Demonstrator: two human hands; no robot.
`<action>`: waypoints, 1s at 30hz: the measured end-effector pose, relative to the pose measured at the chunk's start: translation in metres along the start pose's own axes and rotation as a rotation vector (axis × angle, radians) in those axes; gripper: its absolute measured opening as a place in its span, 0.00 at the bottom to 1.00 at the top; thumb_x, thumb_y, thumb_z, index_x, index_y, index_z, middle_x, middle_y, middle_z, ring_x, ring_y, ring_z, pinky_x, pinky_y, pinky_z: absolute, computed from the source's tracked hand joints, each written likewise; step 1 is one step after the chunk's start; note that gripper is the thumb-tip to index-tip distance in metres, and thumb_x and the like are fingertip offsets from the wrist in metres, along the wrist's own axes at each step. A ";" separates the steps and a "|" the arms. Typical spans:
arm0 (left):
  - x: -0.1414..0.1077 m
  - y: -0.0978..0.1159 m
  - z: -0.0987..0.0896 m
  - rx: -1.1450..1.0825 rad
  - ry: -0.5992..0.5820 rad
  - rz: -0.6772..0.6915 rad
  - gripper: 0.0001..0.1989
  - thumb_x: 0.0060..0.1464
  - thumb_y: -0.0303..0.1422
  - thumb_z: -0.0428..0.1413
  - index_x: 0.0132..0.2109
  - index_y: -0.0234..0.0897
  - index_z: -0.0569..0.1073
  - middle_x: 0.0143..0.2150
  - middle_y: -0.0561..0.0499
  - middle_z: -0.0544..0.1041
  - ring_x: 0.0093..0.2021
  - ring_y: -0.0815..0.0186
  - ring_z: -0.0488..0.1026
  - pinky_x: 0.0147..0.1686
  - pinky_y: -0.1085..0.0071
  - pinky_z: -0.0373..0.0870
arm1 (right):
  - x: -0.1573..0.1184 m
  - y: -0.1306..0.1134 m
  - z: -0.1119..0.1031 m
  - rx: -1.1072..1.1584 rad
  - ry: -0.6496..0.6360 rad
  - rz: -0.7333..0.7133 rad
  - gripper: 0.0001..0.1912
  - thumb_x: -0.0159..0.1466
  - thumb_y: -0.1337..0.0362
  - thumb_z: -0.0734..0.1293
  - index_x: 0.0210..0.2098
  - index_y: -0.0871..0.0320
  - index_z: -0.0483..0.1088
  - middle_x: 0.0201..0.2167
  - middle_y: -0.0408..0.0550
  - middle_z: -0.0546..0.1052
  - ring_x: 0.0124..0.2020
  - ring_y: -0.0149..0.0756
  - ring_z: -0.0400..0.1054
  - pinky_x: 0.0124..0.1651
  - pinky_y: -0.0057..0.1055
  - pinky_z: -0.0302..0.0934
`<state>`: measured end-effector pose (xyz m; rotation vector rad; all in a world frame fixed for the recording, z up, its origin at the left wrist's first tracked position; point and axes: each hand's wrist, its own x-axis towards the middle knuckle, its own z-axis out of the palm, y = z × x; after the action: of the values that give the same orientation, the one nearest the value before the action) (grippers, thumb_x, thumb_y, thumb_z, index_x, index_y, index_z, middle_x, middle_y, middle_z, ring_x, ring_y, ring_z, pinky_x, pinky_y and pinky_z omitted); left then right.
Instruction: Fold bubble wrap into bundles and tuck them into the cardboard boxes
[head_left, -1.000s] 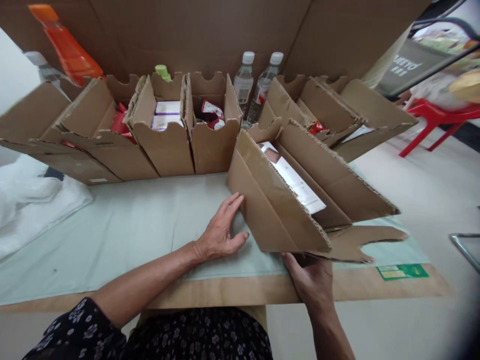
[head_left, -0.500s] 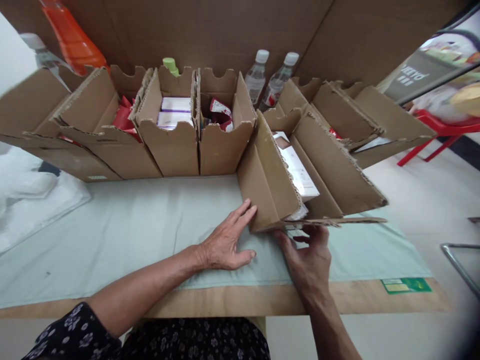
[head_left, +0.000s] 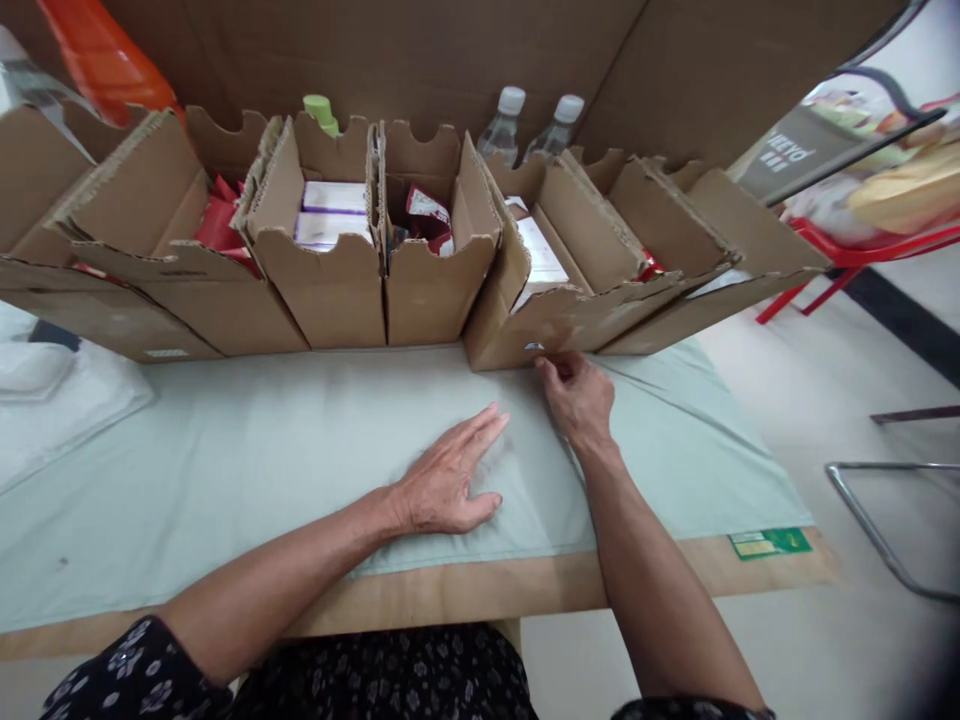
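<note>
Several open cardboard boxes stand in a row across the back of a light green cloth [head_left: 300,450]. My right hand [head_left: 577,395] touches the lower front of a cardboard box [head_left: 510,335] right of the middle, its fingers curled in; whether they pinch the box's edge or the cloth is hard to tell. White cartons [head_left: 541,250] lie inside that box. My left hand [head_left: 454,475] rests on the cloth with fingers stretched out and thumb apart, holding nothing.
Clear bottles [head_left: 501,130] and an orange bottle [head_left: 112,60] stand behind the boxes, before a tall cardboard panel. White plastic wrapping [head_left: 67,400] lies at the left. A red stool [head_left: 840,250] and a metal frame [head_left: 862,500] are at the right.
The box at my right hand has been pushed back into the row, and my right hand has moved forward with it. My left hand no longer touches that box. The view has shifted slightly.
</note>
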<state>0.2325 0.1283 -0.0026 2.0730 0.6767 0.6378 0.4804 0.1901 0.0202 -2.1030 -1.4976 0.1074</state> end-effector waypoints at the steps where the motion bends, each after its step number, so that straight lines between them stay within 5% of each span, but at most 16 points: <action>1: 0.000 0.001 0.000 0.005 0.000 0.000 0.48 0.55 0.34 0.60 0.78 0.37 0.49 0.80 0.35 0.50 0.80 0.47 0.49 0.76 0.43 0.53 | -0.003 0.001 0.001 0.006 0.002 -0.020 0.22 0.65 0.46 0.62 0.36 0.57 0.77 0.28 0.54 0.81 0.32 0.46 0.74 0.37 0.38 0.63; 4: 0.000 0.002 0.000 0.024 -0.008 0.000 0.46 0.55 0.33 0.60 0.77 0.37 0.52 0.79 0.36 0.54 0.79 0.47 0.53 0.76 0.43 0.55 | -0.024 0.001 0.004 0.040 -0.021 -0.113 0.20 0.67 0.49 0.61 0.38 0.57 0.78 0.33 0.55 0.82 0.36 0.46 0.76 0.42 0.40 0.68; 10: 0.001 0.004 0.000 0.063 -0.008 0.016 0.44 0.55 0.33 0.58 0.76 0.34 0.55 0.78 0.34 0.57 0.78 0.48 0.57 0.75 0.44 0.57 | -0.046 -0.003 0.022 0.058 -0.079 -0.501 0.29 0.66 0.55 0.65 0.65 0.59 0.69 0.62 0.61 0.74 0.63 0.51 0.69 0.64 0.47 0.66; 16: 0.001 0.004 0.000 0.064 -0.014 0.032 0.44 0.54 0.32 0.58 0.76 0.37 0.56 0.77 0.35 0.59 0.77 0.47 0.59 0.74 0.42 0.58 | -0.041 0.002 0.029 0.010 -0.132 -0.432 0.36 0.67 0.55 0.64 0.72 0.60 0.60 0.68 0.63 0.69 0.67 0.55 0.65 0.63 0.51 0.65; 25: 0.000 0.002 0.001 0.100 -0.013 0.029 0.40 0.54 0.33 0.59 0.73 0.38 0.62 0.76 0.37 0.63 0.74 0.46 0.62 0.73 0.41 0.59 | -0.035 0.000 0.026 0.062 -0.195 -0.369 0.38 0.64 0.55 0.65 0.71 0.64 0.60 0.71 0.67 0.66 0.72 0.56 0.61 0.66 0.55 0.62; 30: 0.003 -0.002 0.004 0.147 -0.005 0.087 0.29 0.53 0.32 0.59 0.62 0.36 0.75 0.70 0.36 0.71 0.70 0.46 0.68 0.70 0.40 0.62 | -0.038 -0.002 0.022 0.212 -0.073 -0.356 0.22 0.65 0.57 0.62 0.52 0.60 0.76 0.53 0.61 0.81 0.56 0.50 0.76 0.60 0.50 0.69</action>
<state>0.2370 0.1287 -0.0060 2.2494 0.6498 0.6489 0.4562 0.1646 -0.0063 -1.6571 -1.7945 0.2015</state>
